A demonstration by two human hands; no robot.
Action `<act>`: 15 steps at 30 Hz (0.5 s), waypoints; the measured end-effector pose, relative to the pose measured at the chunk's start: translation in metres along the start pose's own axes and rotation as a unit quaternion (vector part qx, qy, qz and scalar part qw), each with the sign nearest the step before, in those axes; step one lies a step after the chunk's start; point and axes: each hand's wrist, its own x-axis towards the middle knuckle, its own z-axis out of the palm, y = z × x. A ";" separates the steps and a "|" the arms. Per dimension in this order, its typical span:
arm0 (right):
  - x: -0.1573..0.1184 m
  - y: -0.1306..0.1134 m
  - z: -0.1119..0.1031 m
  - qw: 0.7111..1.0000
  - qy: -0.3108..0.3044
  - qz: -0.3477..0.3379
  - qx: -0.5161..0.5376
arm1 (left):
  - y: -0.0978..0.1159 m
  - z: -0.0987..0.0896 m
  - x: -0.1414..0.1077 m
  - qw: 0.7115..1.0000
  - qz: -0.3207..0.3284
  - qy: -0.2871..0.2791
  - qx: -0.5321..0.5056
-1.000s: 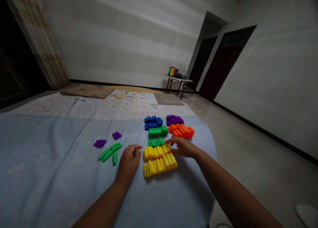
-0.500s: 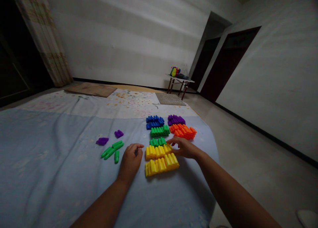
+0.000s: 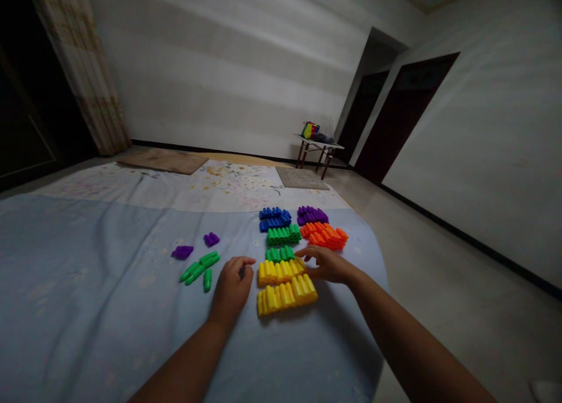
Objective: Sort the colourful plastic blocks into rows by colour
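Note:
My right hand reaches in from the right, its thumb and index finger round the right end of the far yellow row of ribbed plastic pieces. Just left of that row, apart from it, my left hand rests on the cloth with fingers loosely bent and a gap by the thumb; I see nothing held. A second yellow row lies nearer me. Beyond my right fingertips sits a short green row, with a larger green stack behind it.
Blue pieces, purple pieces and orange pieces are stacked farther back. Loose green pieces and purple pieces lie left of my left hand. The blue cloth covers the table, whose edge curves at right.
The view has tilted up very slightly, so everything sits a little lower. Both hands keep almost the same places beside the yellow rows.

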 end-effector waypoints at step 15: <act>0.028 -0.074 0.008 0.990 0.108 -0.086 0.000 | -0.001 0.001 -0.005 1.000 0.012 0.006 -0.026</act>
